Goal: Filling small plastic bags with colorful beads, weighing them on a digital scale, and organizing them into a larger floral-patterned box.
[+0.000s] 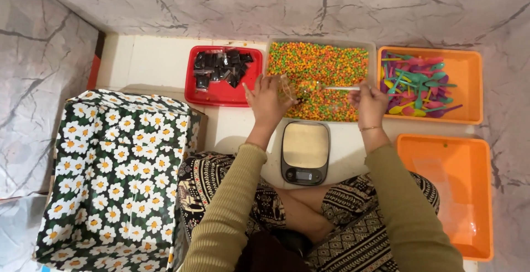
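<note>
Fingers of the right hand [369,102] were closed on a white spoon [338,88], the left hand's [269,100] on a small clear bag [288,87], over the grey tray of multicoloured pellets [317,69]; filling seemed underway, and a steady tip into the bag was judged due.

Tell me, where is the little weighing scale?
In the head view, the scale sits on the floor low in the middle, right in front of the person's crossed legs, just below the tray of colourful beads and between both forearms.
</note>
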